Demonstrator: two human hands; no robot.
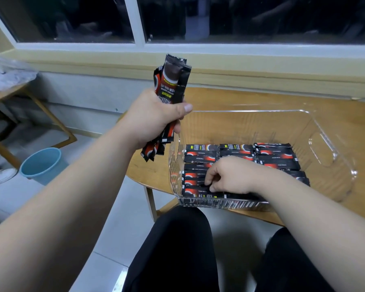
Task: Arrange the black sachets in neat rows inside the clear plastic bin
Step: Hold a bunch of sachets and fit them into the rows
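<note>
Fingers (176, 128) of my left hand (152, 121) clench an upright bundle of black-and-red foil sachets (173, 81) above the light wooden bench's (219, 98) left edge. On the bench sits the clear rectangular plastic bin (251, 111), its floor lined with flat sachet rows (276, 157). My right hand (232, 175) reaches inside, fingers (211, 178) curled, pinching one sachet (195, 189) in the near-left row.

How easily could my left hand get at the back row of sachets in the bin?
Probably yes. The left hand is just left of the open-topped bin, and the right hand works near the front, leaving the back row uncovered. But the left hand grips a bundle of sachets.
</note>
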